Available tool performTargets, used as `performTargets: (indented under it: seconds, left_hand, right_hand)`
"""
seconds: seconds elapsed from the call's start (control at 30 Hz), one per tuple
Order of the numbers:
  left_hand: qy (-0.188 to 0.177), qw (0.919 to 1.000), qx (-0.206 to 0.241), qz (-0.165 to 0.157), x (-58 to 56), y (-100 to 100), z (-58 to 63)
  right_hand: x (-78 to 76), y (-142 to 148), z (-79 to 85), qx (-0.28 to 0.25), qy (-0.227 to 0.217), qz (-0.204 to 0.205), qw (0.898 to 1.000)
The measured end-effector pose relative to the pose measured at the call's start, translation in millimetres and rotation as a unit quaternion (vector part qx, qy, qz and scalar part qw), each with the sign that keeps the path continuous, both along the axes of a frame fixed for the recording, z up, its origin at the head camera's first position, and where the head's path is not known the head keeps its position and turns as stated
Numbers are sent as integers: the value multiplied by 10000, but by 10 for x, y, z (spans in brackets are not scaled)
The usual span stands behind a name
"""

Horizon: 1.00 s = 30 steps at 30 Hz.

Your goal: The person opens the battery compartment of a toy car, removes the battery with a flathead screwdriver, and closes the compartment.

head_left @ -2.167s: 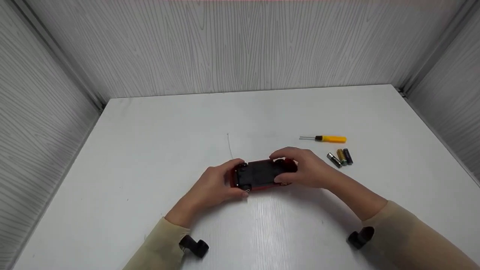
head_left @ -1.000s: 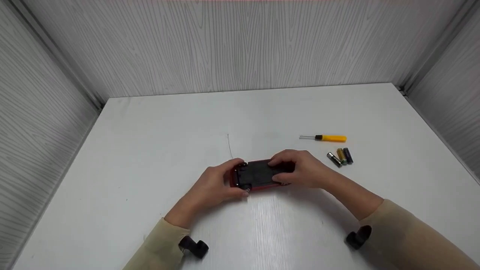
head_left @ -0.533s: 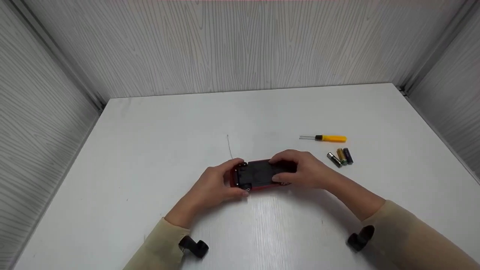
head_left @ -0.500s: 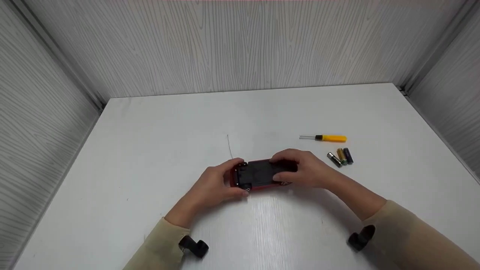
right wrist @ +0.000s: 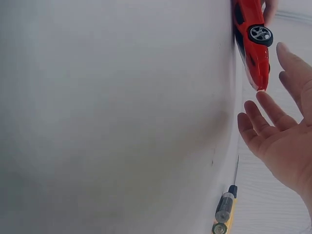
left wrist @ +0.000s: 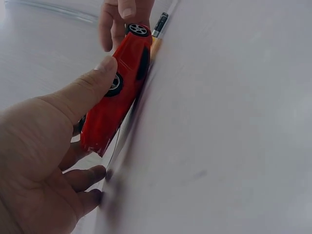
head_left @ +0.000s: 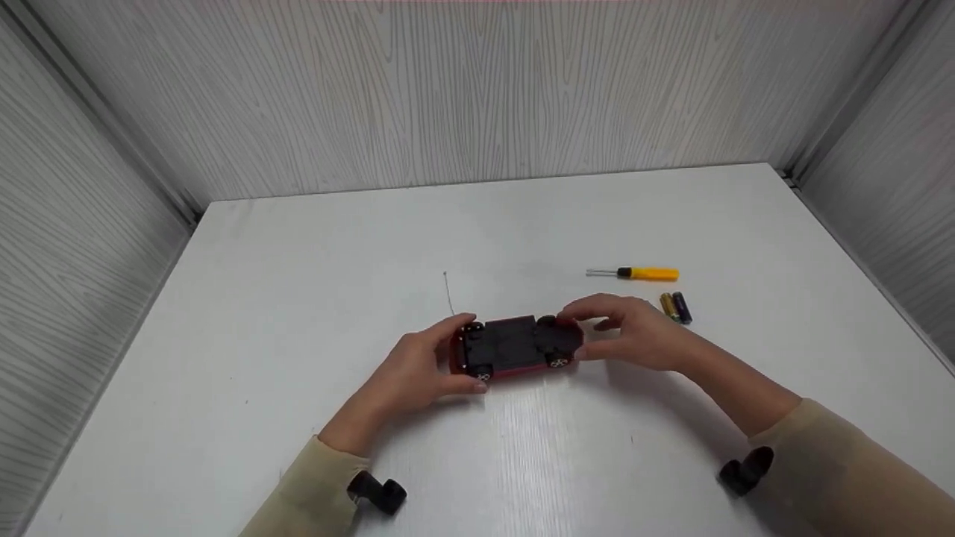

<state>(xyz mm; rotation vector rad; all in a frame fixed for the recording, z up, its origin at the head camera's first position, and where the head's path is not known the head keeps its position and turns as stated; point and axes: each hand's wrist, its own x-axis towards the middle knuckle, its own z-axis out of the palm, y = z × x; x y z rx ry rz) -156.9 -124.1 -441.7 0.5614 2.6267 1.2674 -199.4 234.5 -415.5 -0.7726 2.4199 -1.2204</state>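
Note:
A red toy car (head_left: 515, 347) lies upside down in the head view, its black underside facing up. My left hand (head_left: 418, 373) grips its left end, thumb on the near side by a wheel and fingers on the far side. The left wrist view shows that thumb along the red toy car (left wrist: 119, 92). At the car's other end, my right hand (head_left: 634, 332) has its fingers spread, the tips right at the bodywork. Relaxed, extended fingers of the right hand (right wrist: 287, 131) show in the right wrist view, beside the red toy car (right wrist: 256, 48).
A yellow-handled screwdriver (head_left: 653, 274) lies behind the right hand. Two batteries (head_left: 676, 307) lie just beyond that hand. From the car's left end a thin wire (head_left: 448, 292) reaches back over the white table (head_left: 321, 276). Patterned panels (head_left: 477, 89) enclose the table.
My right hand has drawn back to the right off the car's underside, its fingers loosened, uncovering the right wheels. It now hides the silver battery. The left hand keeps its grip.

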Motion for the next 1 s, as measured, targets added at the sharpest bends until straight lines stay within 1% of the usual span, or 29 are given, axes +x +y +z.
performTargets:
  seconds: [0.1, 0.3, 0.5, 0.7, 0.8, 1.0]
  left_hand:
    - [7, 10000, -98, -14, 6, -27, 34]
    - [230, 9993, -300, 69, 37, -119, 78]
    - [222, 9990, -374, 39, 60, -154, 52]
    - [464, 9984, -307, 26, 44, -133, 29]
    - [520, 9982, -314, 31, 35, -122, 16]
    - [378, 9987, -304, 183, 54, -129, 15]
  right_hand:
    - [17, 13, 4, 68, 50, -7, 10000]
    - [46, 17, 0, 69, 68, 12, 10000]
    - [47, 28, -37, 118, 269, 60, 9995]
    - [44, 33, -79, 172, 328, 29, 9993]
    - [39, 31, -99, 175, 316, 6, 9993]
    - [32, 15, -108, 262, 314, -12, 9992]
